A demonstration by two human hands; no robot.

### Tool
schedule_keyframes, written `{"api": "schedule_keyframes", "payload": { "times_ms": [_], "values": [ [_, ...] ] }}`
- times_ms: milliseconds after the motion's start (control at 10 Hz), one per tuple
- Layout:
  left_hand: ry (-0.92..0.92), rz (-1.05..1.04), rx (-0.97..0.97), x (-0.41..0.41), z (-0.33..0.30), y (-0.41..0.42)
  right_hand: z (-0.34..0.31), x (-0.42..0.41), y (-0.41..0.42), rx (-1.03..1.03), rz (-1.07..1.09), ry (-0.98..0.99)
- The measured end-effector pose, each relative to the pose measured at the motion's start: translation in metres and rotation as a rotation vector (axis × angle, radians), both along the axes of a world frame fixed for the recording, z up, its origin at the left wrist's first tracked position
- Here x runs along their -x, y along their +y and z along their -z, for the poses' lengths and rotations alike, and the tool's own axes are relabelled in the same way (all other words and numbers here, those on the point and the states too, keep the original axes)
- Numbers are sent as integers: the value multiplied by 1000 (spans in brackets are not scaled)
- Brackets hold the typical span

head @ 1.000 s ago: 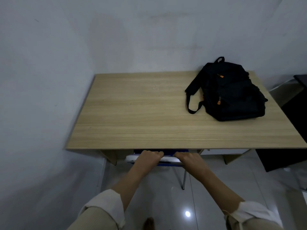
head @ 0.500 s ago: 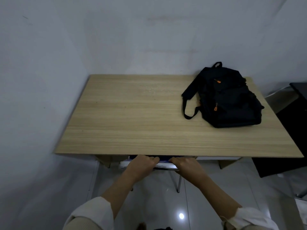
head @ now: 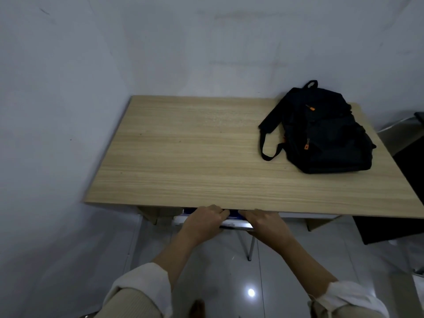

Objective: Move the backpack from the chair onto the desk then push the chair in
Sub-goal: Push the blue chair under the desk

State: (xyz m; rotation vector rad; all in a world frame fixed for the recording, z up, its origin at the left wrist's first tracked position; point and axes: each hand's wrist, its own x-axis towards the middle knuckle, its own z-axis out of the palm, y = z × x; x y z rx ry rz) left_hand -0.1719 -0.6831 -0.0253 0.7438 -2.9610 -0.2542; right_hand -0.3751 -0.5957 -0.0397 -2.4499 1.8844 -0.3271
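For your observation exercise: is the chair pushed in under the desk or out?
Mostly in: only the chair back's top edge shows past the desk front, gripped by both hands.

A black backpack (head: 321, 131) with orange zipper pulls is lying flat on the right rear part of the light wooden desk (head: 195, 157), its top loop pointing toward the wall and one strap curling out to its left; the chair (head: 231, 222), blue with a white edge, is sitting almost wholly under the desk's near edge, one thin metal leg showing.
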Motion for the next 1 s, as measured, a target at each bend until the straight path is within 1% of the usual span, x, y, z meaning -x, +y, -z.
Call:
{"api": "schedule_keyframes", "payload": {
  "times_ms": [100,200,300,400,500,600,800,1000],
  "values": [
    [-6,32,69,-1,4,-1,-2,-5,1,39,56,38],
    [-26,42,143,0,9,-5,0,-10,2,78,157,117],
    [-65,9,171,2,7,-4,3,-15,4,25,268,196],
    [-107,-30,179,3,4,1,0,-23,8,-81,374,224],
    [-132,-84,198,3,0,6,-2,-31,14,-87,424,168],
    [-82,-121,171,1,-7,17,-10,-36,22,-82,439,135],
    [-67,-207,127,-6,-16,40,-21,-44,43,-87,421,99],
    [-47,-276,102,-20,-28,60,-27,-48,59,-41,400,90]
  ]
}}
